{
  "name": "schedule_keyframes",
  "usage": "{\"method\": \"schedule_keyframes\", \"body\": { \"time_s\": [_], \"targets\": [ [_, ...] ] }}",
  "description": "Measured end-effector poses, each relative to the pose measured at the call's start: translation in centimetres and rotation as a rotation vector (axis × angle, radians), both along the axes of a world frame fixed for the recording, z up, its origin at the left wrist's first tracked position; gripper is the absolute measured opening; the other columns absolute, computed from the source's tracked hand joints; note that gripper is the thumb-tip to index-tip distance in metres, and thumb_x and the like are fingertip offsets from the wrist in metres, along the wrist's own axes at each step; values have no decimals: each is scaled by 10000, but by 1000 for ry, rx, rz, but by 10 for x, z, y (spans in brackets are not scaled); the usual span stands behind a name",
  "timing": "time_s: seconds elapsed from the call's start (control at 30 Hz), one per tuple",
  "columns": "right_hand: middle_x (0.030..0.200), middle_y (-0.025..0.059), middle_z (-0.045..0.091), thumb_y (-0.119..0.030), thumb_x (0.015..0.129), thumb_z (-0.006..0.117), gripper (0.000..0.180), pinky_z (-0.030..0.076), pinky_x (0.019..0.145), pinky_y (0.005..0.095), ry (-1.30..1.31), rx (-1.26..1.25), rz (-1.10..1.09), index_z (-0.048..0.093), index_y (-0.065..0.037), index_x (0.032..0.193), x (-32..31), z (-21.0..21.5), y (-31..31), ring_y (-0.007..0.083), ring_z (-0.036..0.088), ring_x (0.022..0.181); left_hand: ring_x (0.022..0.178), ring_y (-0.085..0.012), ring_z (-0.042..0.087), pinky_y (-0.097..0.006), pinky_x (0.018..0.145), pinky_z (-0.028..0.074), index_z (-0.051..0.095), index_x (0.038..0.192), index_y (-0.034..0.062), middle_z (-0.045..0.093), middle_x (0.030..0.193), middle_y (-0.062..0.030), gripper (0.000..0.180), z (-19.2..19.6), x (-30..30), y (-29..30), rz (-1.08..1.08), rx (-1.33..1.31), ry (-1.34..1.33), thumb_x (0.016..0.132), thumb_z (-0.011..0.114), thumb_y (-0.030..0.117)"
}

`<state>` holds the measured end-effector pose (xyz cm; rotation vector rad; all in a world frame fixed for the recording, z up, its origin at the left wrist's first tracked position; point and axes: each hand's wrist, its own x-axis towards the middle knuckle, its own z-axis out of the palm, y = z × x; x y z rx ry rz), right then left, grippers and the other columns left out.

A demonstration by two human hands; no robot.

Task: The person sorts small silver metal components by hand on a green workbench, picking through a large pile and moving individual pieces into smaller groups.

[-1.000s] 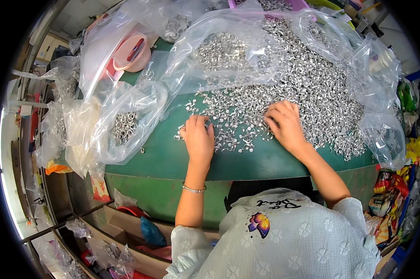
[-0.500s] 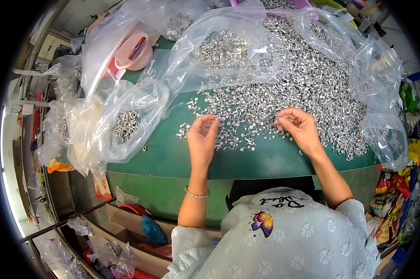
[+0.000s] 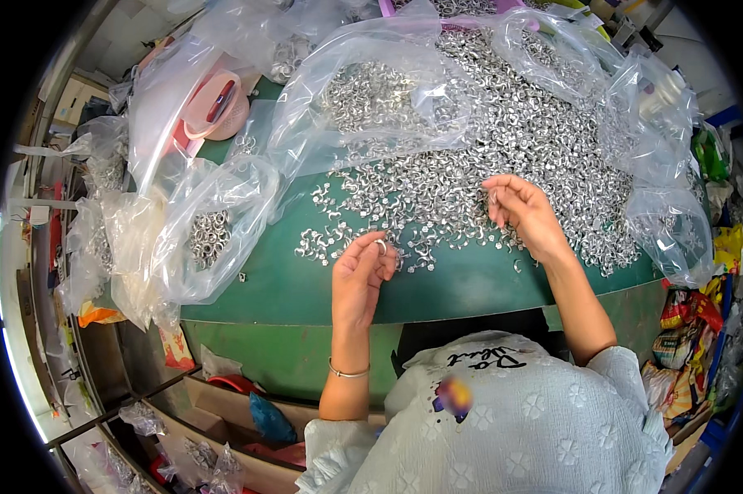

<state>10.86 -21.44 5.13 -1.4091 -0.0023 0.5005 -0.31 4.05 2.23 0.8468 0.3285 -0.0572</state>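
By the near left of the silver pile (image 3: 544, 144), a small curved part (image 3: 381, 246) is pinched by the left hand (image 3: 359, 272); over the pile's near side, the right hand (image 3: 526, 216) is held half-curled (its hold cannot be told).

The pieces (image 3: 520, 123) heaped at upper centre and right look like bright, glossy silvery metal. The bag (image 3: 293, 136) over part of them is thin, clear plastic, shiny and wrinkled. The table (image 3: 297, 290) is smooth with a soft sheen. Upper left, the basket (image 3: 234, 122) looks plastic. Below, the shirt (image 3: 544, 424) is matt, crinkled cloth; the bracelet (image 3: 348, 374), polished metal.
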Motion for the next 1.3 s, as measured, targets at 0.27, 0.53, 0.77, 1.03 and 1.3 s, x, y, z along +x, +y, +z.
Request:
{"method": "schedule_keyframes", "body": {
  "time_s": [0.27, 0.53, 0.77, 1.03, 1.3],
  "targets": [
    [767, 93, 570, -162, 916, 600, 208, 480, 613, 327, -892, -760, 59, 628, -63, 1097, 32, -9, 38, 214, 587, 661, 933, -185, 638, -303, 829, 540, 530, 1218, -33, 635, 1071, -124, 300, 2, -7, -28, -2, -58, 35, 926, 572, 20],
    [842, 132, 594, -110, 827, 628, 141, 508, 652, 440, -1219, -1209, 54, 661, -86, 961, 69, -31, 74, 324, 628, 777, 965, -156, 605, -292, 854, 499, 567, 1190, -16, 631, 1057, -79, 242, 1, -14, -46, -87, -54, 4, 958, 544, 50],
    [815, 117, 583, -85, 823, 646, 62, 484, 649, 424, -1272, -1033, 3, 640, -63, 880, 68, -33, 65, 320, 609, 740, 962, -158, 609, -294, 860, 501, 564, 1207, -20, 633, 1065, -87, 255, -1, -16, -48, -92, -47, 11, 966, 534, 55],
    [747, 105, 583, -106, 812, 702, 96, 473, 607, 407, -924, -728, 27, 632, -42, 801, -5, 0, 30, 305, 602, 697, 1044, -214, 619, -356, 942, 501, 500, 1291, -65, 624, 1145, -155, 350, 0, -13, -65, -149, -191, 51, 997, 486, 125],
    [768, 102, 546, -79, 811, 684, 86, 463, 628, 396, -864, -578, 216, 674, -50, 891, -50, 4, 18, 280, 581, 730, 912, -169, 595, -312, 818, 508, 524, 1255, -60, 616, 1051, -101, 316, -24, -13, -80, -56, -465, 56, 996, 496, 118]
  ]
}}
